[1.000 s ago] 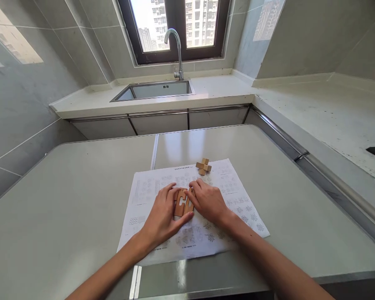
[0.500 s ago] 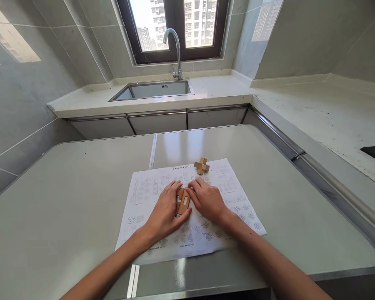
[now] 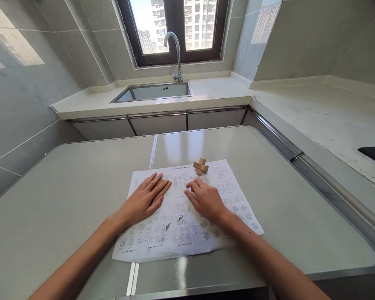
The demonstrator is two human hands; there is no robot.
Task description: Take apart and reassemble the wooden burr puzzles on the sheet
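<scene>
My left hand (image 3: 143,199) lies palm down with its fingers stretched over a flat wooden puzzle piece (image 3: 166,189) on the left half of the printed sheet. The piece shows between the fingers and thumb; the rest is hidden under the hand. To the right, my right hand (image 3: 207,199) rests over the sheet with fingers curled and a gap between thumb and index finger. I see nothing in it. Beyond it, at the far edge of the paper sheet (image 3: 181,243), sits a cross-shaped wooden burr puzzle (image 3: 201,166).
The sheet lies on a pale, glossy table (image 3: 65,200) with a white seam strip. Past the table's far edge are a counter with a sink (image 3: 156,91) and a faucet (image 3: 177,54) below a window. Another counter (image 3: 315,112) runs along the right.
My left hand has moved left over the sheet with the wooden puzzle piece, away from my right hand. My right hand has let go of the piece and stayed nearly in place.
</scene>
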